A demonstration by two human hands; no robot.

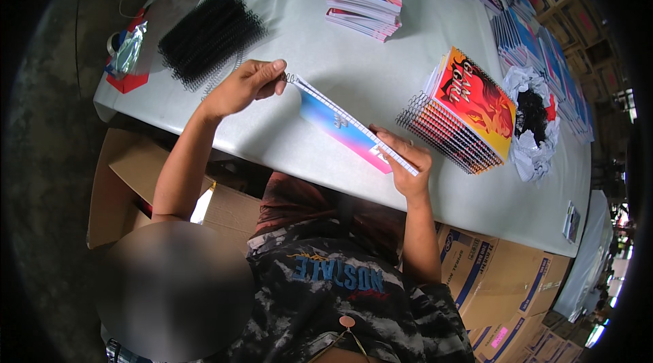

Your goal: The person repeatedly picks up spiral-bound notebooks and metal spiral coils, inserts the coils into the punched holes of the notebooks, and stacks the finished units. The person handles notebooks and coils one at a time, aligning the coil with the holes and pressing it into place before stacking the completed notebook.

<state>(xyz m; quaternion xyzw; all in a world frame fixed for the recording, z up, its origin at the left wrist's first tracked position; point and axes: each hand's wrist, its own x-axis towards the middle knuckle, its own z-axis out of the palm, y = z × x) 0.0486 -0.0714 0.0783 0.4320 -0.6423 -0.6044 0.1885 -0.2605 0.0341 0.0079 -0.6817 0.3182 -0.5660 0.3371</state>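
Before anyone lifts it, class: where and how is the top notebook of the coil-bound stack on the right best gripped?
Probably pinch the top notebook by its left short end, coming from the left. Its dark coils line the near long edge, and crumpled white wrapping crowds the right end, so the left end looks clearer.

The one view comes from a wide fisheye camera on your head, the left of a side-by-side pair. It looks steeply down past your shirt and outward across the table. Your left hand and right hand show around the middle, fairly near the lens; boxes at upper right are much farther off. Straight edges bow toward the round, dark rim. A blurred patch hides the lower left.
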